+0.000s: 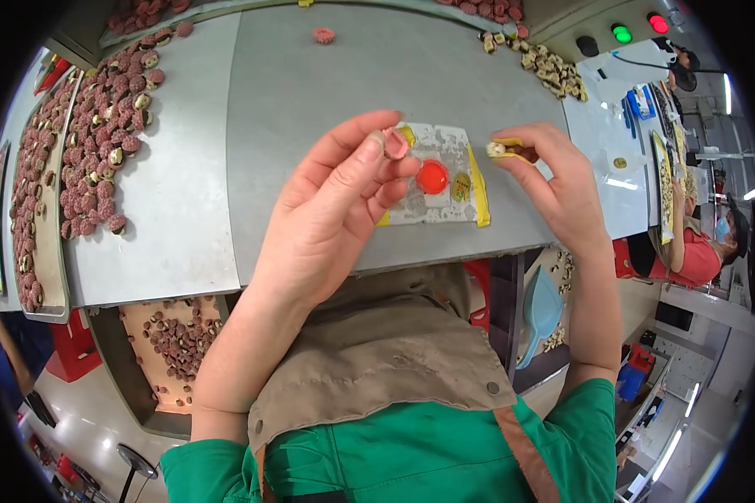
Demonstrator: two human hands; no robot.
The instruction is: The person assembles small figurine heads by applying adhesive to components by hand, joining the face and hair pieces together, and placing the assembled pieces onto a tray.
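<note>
My left hand [323, 201] is raised over the grey worktop [294, 92], pinching a small pink cup-shaped piece [396, 145] between thumb and fingers, its hollow side showing. To the right, my right hand [562, 180] is closed on a small cream-and-dark piece [497, 150]. Something yellow lies along its fingertips; whether it is tape or a finger cover, I cannot tell. Between and below both hands lies a worn, whitish pad [445, 211] edged with yellow tape. On it sit a round red disc [432, 177] and a small yellowish oval [460, 187].
Pink knobbly pieces [101, 151] heap at the left, beside a filled tray [54, 277]. Cream-and-black pieces [554, 69] pile at the far right, near a button panel [621, 33]. One pink piece [324, 35] lies far off. Below are a drawer [147, 335] and blue dustpan [544, 306]. A co-worker [688, 251] is at right.
</note>
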